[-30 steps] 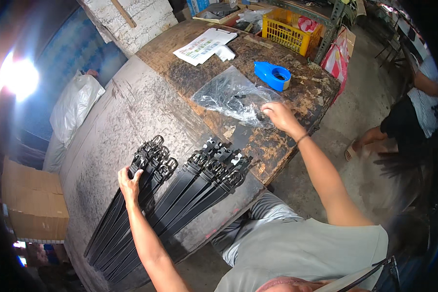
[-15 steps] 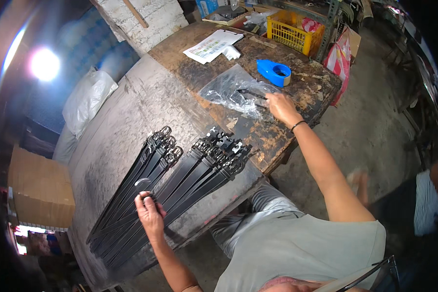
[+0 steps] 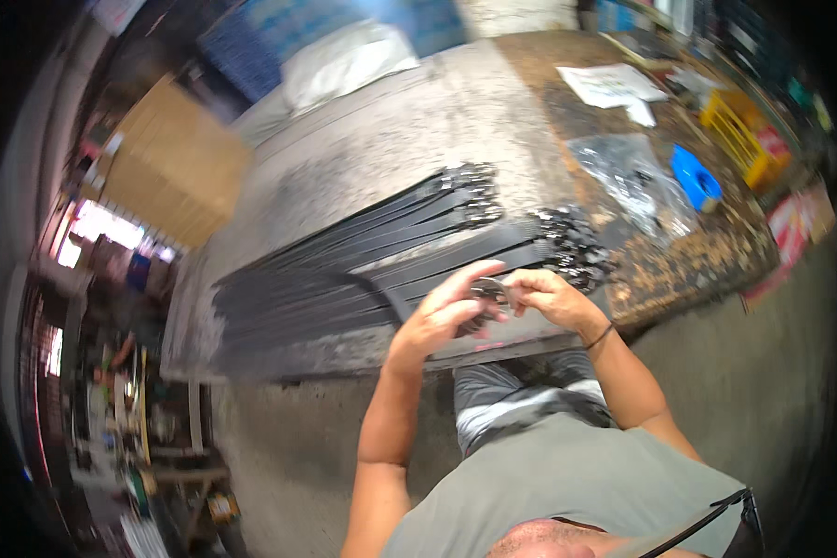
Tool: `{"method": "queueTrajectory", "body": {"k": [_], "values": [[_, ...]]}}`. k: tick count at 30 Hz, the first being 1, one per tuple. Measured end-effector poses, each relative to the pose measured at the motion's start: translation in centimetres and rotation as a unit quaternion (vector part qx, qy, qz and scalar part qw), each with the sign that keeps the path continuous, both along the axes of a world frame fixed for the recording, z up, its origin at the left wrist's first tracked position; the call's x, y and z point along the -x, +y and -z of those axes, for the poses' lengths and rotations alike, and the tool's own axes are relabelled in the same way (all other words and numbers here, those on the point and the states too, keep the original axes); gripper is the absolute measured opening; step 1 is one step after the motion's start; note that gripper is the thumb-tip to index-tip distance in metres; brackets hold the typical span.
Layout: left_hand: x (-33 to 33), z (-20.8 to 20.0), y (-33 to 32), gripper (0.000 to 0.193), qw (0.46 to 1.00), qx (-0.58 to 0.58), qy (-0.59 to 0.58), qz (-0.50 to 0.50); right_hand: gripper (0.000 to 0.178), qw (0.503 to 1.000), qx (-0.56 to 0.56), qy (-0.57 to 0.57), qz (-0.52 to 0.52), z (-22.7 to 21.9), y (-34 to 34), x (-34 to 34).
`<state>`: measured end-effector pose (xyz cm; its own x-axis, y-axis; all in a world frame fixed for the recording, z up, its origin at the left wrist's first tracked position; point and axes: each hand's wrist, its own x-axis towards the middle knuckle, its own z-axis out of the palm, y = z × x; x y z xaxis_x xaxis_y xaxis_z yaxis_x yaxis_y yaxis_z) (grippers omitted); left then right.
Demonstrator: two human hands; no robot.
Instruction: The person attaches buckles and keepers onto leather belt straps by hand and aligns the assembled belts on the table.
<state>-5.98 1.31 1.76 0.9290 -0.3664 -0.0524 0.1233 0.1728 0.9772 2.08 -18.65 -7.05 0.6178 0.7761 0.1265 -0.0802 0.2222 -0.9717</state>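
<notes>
Straps point(image 3: 498, 245) black; buckle ends point(image 3: 567, 237) black with silvery glints. Table point(image 3: 372, 144) speckled grey on one part, mottled brown-black on the other. Tape dispenser point(image 3: 688, 174) bright blue. Crate point(image 3: 727, 126) yellow. Paper point(image 3: 597, 86) white, sack point(image 3: 349, 67) white. Carton point(image 3: 175, 158) tan. Shirt point(image 3: 558, 474) plain grey-green, trousers point(image 3: 485, 405) grey and white. Wristband point(image 3: 601, 336) dark. Carrier bag point(image 3: 792, 228) red-and-white.

L hand point(image 3: 437, 314), index extended; R hand point(image 3: 551, 296) alongside, fingers curled; arms point(image 3: 388, 418) bent
</notes>
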Motion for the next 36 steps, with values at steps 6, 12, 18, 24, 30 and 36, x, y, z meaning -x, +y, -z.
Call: {"method": "queueTrajectory", "body": {"k": [6,12,18,24,30,36], "values": [[-0.1,3.1,0.3,0.024,0.996,-0.090,-0.009,0.004,0.029,1.000,-0.004,0.008,0.018,-2.3,1.9,2.4],[-0.3,3.5,-2.1,0.019,0.938,-0.267,-0.180,-0.131,0.024,0.906,0.072,-0.370,0.194,-5.7,0.6,2.4],[-1.4,3.3,-3.3,0.024,0.905,-0.302,-0.247,-0.172,0.010,0.819,0.122,-0.500,0.255,-7.1,-0.1,1.3],[-1.2,3.0,-3.5,0.022,0.899,-0.322,-0.231,-0.188,0.010,0.857,0.187,-0.346,0.333,-6.4,-1.5,1.7],[-2.4,3.6,-4.6,0.020,0.861,-0.374,-0.246,-0.241,0.006,0.805,0.177,-0.443,0.352,-6.4,0.1,3.6],[-2.0,2.8,-3.3,0.045,0.878,-0.285,-0.349,-0.163,0.027,0.873,0.054,-0.396,0.280,-5.6,0.1,2.5]]}}
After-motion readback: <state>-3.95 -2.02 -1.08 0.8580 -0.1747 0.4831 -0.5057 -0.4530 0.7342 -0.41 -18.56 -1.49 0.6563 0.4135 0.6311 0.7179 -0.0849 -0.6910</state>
